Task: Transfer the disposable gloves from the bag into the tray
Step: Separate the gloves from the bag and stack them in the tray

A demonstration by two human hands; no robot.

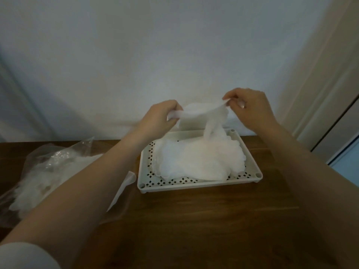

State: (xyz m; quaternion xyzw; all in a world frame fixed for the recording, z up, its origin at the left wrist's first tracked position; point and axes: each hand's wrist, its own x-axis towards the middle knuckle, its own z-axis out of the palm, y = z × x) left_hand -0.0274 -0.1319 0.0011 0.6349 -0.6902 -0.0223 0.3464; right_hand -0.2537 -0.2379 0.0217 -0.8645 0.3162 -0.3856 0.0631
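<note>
Both hands are raised above the far end of the tray [198, 185], holding one thin white glove [202, 113] stretched between them. The left hand [161, 118] has its fingers curled round one end of the glove, which bunches out of the fist toward the middle. The right hand [250, 108] pinches the other end between thumb and fingertips, the remaining fingers bent inward. From the right-hand end, part of the glove hangs down in a loose strip and reaches the pile below.

That pile of gloves [200, 162] lies in the tray, a heap of filmy white sheets with scalloped edges that covers most of the tray floor. The tray is a pale rectangular one with a low rim, rounded corners and a floor pierced in a small diamond pattern, which shows along the near and left edges. It stands on a dark wooden table [204, 220], right of centre.

The clear plastic bag [54, 164] lies on the table to the left, well apart from the hands and partly behind the left forearm. It is crumpled and open-looking, with more white gloves inside; how many cannot be told through the glare. A flap of it pokes out beside the tray's near left corner.

Behind the stretched glove, something white and boxy [192, 121] sits at the tray's far edge, perhaps a box, though it is too blurred to be sure. A plain pale wall [155, 55] rises behind the table
</note>
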